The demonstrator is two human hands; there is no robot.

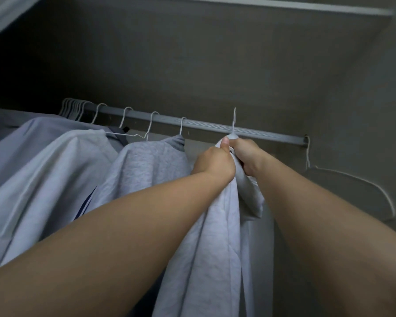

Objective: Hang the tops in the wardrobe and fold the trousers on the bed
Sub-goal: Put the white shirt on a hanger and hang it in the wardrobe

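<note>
Hands meet at the neck of a white top [217,248], just below the grey wardrobe rail [215,126]. Left hand [215,160] is clenched on the fabric at the collar, thumb up against the cloth; right hand [247,154] grips the same bunched collar from the other side, touching the left. The top hangs straight down from both fists, soft and creased, a folded sleeve beside the right wrist. A thin white wire hanger hook [234,121] rises from the collar across the ribbed rail; whether it rests on the rail cannot be told. Left of it hang a grey marl sweatshirt [146,165] and a pale top [55,179] on wire hangers. An empty, broad white plastic hanger [352,186] hangs at the rail's right end.
</note>
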